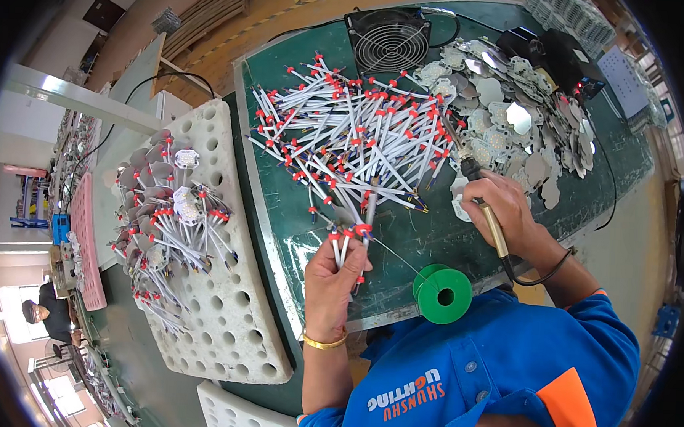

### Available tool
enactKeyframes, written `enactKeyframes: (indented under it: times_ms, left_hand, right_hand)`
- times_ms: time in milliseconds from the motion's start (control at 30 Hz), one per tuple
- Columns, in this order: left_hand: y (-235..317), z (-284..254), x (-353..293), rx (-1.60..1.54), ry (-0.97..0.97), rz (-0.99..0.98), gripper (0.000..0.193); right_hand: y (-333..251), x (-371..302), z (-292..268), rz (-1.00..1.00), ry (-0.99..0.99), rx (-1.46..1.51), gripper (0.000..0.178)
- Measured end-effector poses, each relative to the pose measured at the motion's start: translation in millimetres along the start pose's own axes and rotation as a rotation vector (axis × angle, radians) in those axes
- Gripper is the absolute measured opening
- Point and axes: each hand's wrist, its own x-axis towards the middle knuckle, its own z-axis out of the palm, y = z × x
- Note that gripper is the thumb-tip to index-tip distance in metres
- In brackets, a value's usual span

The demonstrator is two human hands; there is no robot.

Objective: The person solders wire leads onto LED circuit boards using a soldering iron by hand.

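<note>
My left hand is closed around a few white-sleeved wires with red collars, held upright near the table's front edge. A thin strand of solder runs from beside these wires to a green spool at the front edge. My right hand grips a soldering iron with a brass-coloured handle, its dark cable curving by my wrist. The iron points away from me, between a large heap of white-sleeved wires and a pile of thin metal-backed circuit boards.
A black fan stands at the far edge, and a black box at the far right. To the left, a white perforated foam board carries boards joined to wires. Another person is far left.
</note>
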Motion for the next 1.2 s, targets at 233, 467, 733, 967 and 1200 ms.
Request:
enactKeyframes:
  times_ms: [233, 467, 733, 967, 1200]
  left_hand:
    - [-3.8, 9.5, 4.6, -0.509, -0.252, 0.009, 0.017]
    - [7.4, 21.2, 11.0, -0.521, -0.191, 0.070, 0.033]
    - [17.8, 19.7, 5.1, -0.082, 0.046, 0.449, 0.020]
    - [7.4, 25.5, 27.3, -0.262, -0.111, 0.049, 0.015]
    - [-8.0, 25.5, 33.9, -0.307, -0.276, -0.016, 0.023]
  right_hand:
    - [-10.7, 11.6, 11.2, 0.028, 0.193, 0.281, 0.019]
    - [-24.5, 20.7, 23.0, 0.183, 0.108, 0.415, 0.018]
    - [-28.5, 27.5, 20.0, 0.439, 0.073, 0.712, 0.016]
    - [-23.8, 33.4, 34.8, 0.270, 0.146, 0.609, 0.013]
    - [-19.0, 38.3, 47.0, 0.321, 0.173, 0.698, 0.014]
